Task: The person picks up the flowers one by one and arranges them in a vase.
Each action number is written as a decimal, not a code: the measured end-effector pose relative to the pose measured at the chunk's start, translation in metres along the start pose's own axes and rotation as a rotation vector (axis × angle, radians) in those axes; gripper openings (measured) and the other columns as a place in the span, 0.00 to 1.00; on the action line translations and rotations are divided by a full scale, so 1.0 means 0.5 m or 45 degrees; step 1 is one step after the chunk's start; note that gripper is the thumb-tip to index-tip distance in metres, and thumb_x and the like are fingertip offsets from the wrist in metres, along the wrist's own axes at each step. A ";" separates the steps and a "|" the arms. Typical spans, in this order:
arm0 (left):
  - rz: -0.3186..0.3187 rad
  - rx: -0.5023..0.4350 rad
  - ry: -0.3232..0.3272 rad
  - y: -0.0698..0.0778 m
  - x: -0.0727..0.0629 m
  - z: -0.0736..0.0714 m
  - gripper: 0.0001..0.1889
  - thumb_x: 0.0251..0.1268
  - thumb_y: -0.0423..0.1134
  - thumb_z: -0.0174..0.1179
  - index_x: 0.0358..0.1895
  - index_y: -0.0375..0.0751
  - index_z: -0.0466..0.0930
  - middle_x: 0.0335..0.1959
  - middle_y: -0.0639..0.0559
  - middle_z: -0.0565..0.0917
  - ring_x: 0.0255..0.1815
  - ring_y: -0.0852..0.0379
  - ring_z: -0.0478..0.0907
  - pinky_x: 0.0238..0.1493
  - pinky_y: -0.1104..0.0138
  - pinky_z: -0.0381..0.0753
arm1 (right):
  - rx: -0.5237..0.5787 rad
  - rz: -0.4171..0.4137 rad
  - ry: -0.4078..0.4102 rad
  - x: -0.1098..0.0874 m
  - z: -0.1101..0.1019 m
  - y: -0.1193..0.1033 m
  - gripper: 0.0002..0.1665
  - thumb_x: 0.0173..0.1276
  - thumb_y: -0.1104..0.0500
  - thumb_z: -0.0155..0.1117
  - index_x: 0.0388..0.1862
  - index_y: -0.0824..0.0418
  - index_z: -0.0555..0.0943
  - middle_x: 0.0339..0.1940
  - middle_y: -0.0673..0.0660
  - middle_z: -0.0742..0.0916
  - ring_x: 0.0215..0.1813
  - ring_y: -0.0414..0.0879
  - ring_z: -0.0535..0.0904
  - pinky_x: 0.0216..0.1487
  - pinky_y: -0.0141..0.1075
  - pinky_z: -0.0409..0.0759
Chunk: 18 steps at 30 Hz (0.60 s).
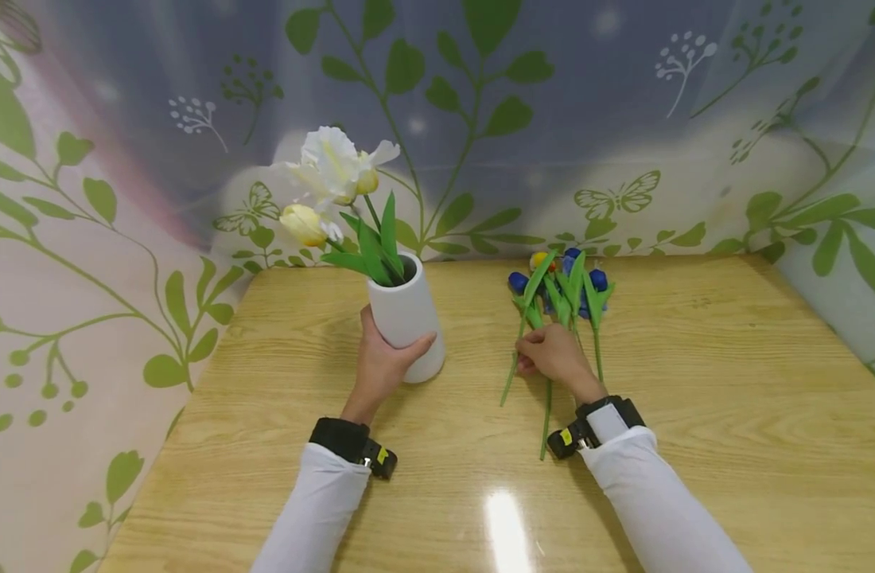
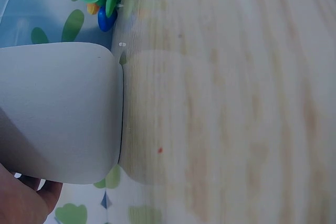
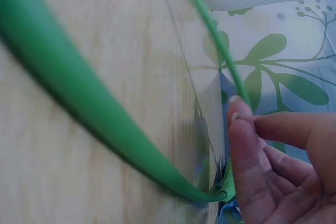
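Observation:
A white vase (image 1: 407, 326) stands on the wooden table, and my left hand (image 1: 383, 358) grips its side, thumb across the front. White and pale yellow tulips (image 1: 330, 171) with green leaves lean out to the left from its mouth. In the left wrist view the vase (image 2: 58, 108) fills the left side, with part of my hand (image 2: 23, 198) below it. My right hand (image 1: 555, 354) pinches a green flower stem (image 1: 510, 378) between thumb and fingers. In the right wrist view that stem (image 3: 223, 51) rises from my fingertips (image 3: 242, 121). Several blue flowers (image 1: 598, 280) lie around it.
A yellow flower (image 1: 538, 259) lies among the blue ones near the table's back edge. Loose stems (image 1: 546, 422) point toward me on the table (image 1: 695, 446). Behind and to the left hangs a curtain (image 1: 437, 119) printed with leaves and butterflies.

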State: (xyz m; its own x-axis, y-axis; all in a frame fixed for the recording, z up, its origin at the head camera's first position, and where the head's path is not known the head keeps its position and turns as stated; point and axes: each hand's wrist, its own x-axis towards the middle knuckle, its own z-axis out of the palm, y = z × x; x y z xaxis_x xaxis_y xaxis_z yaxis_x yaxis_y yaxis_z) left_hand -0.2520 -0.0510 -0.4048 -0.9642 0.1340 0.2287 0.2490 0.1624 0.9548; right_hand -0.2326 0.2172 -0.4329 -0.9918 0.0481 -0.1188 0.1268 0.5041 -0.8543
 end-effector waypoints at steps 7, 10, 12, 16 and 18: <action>0.003 0.007 -0.007 -0.004 0.001 0.000 0.47 0.52 0.36 0.72 0.69 0.38 0.48 0.59 0.37 0.67 0.58 0.44 0.68 0.58 0.52 0.67 | 0.031 -0.047 0.047 -0.012 -0.005 -0.003 0.16 0.72 0.62 0.53 0.46 0.74 0.82 0.27 0.59 0.86 0.34 0.51 0.84 0.37 0.40 0.82; -0.006 0.006 -0.013 -0.005 0.001 0.000 0.47 0.52 0.36 0.72 0.69 0.38 0.48 0.60 0.38 0.67 0.58 0.44 0.68 0.59 0.52 0.67 | 0.055 -0.064 0.058 -0.018 -0.005 -0.005 0.16 0.72 0.62 0.53 0.48 0.74 0.80 0.28 0.59 0.86 0.34 0.51 0.84 0.38 0.40 0.82; -0.009 0.004 -0.018 -0.005 0.000 0.000 0.47 0.52 0.36 0.72 0.69 0.38 0.48 0.60 0.38 0.67 0.58 0.44 0.68 0.59 0.52 0.67 | 0.062 -0.078 0.064 -0.023 -0.004 -0.008 0.17 0.72 0.62 0.54 0.49 0.75 0.80 0.28 0.59 0.86 0.33 0.51 0.84 0.38 0.41 0.82; 0.004 0.003 -0.017 -0.006 0.002 0.000 0.46 0.52 0.36 0.72 0.69 0.38 0.48 0.60 0.38 0.67 0.58 0.44 0.68 0.59 0.52 0.67 | 0.089 -0.101 0.077 -0.034 0.000 -0.017 0.17 0.72 0.61 0.55 0.51 0.75 0.79 0.29 0.60 0.86 0.33 0.51 0.84 0.39 0.43 0.82; 0.008 0.003 -0.011 -0.005 0.002 0.000 0.46 0.52 0.36 0.72 0.69 0.38 0.48 0.60 0.38 0.67 0.58 0.44 0.68 0.58 0.52 0.67 | 0.098 -0.105 0.081 -0.038 0.001 -0.026 0.18 0.72 0.60 0.57 0.52 0.74 0.78 0.30 0.60 0.86 0.33 0.50 0.84 0.39 0.44 0.82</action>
State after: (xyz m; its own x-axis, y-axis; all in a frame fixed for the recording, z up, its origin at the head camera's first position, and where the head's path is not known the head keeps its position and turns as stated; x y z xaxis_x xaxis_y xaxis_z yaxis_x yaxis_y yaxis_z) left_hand -0.2537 -0.0514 -0.4067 -0.9619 0.1433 0.2328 0.2551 0.1642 0.9529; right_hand -0.2154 0.2094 -0.4198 -0.9977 0.0653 -0.0160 0.0432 0.4407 -0.8966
